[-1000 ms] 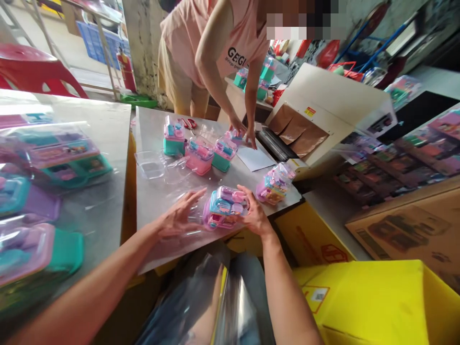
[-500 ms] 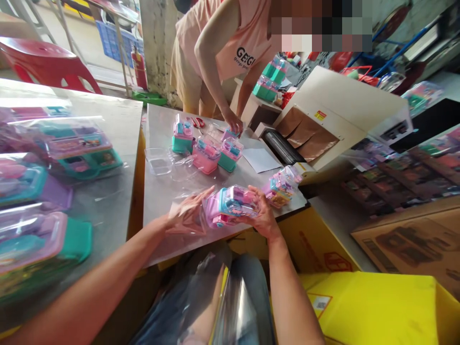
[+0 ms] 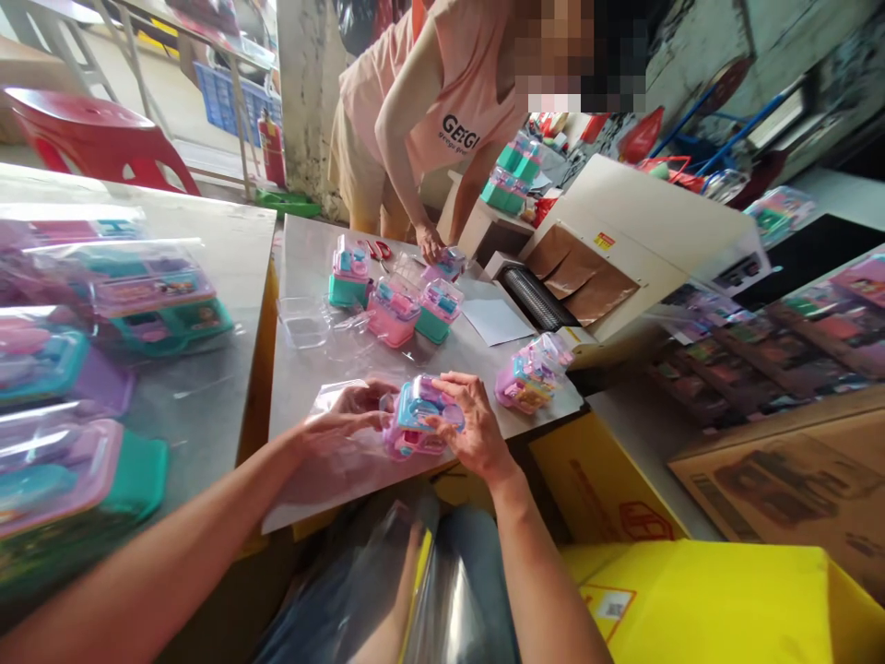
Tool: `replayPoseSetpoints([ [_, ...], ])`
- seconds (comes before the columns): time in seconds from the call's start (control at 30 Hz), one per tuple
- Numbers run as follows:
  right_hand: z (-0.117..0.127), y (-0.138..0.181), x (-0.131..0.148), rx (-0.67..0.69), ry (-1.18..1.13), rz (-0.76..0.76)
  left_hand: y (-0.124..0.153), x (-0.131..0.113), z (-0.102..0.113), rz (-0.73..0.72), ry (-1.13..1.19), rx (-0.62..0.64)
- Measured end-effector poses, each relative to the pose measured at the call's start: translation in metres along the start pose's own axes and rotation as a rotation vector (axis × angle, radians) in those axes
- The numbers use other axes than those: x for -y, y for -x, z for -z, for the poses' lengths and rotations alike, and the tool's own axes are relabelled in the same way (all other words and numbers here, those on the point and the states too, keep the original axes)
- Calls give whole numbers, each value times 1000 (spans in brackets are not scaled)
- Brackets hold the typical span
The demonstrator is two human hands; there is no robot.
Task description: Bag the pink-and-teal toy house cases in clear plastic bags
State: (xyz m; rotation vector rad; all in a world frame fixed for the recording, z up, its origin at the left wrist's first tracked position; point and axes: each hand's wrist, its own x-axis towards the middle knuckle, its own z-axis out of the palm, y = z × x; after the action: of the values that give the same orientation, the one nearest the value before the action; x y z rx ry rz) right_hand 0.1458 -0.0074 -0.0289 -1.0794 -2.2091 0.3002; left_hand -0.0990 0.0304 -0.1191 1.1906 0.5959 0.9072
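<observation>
Head view: both hands grasp the pink-and-blue toy case (image 3: 419, 426); left hand (image 3: 344, 420) beside it; right hand (image 3: 470, 426) on top

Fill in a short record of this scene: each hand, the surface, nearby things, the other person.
Left hand: grips the left end of the toy set
Right hand: clasps it from the right
Surface: metal table
Nearby: wrapped toy set to the right; clear tray behind
Co-worker's hand: on another toy set beside the cream machine
</observation>
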Motion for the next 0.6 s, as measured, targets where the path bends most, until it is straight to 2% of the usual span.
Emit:
replayPoseSetpoints([
  [0.1,-9,3,-2,-43,7,6,1,-8,3,138,285,23],
  [0.2,-12,4,-4,-68,23,25,4,-16,5,95,425,-27],
  [0.27,-11,3,-3,-61,35,32,6,-18,3,57,423,-15],
  [0.47,-5,0,3,1,128,43,6,-19,-14,34,415,139],
  [0.6,-4,-1,4,59,220,91,5,-20,-15,-32,407,198],
])
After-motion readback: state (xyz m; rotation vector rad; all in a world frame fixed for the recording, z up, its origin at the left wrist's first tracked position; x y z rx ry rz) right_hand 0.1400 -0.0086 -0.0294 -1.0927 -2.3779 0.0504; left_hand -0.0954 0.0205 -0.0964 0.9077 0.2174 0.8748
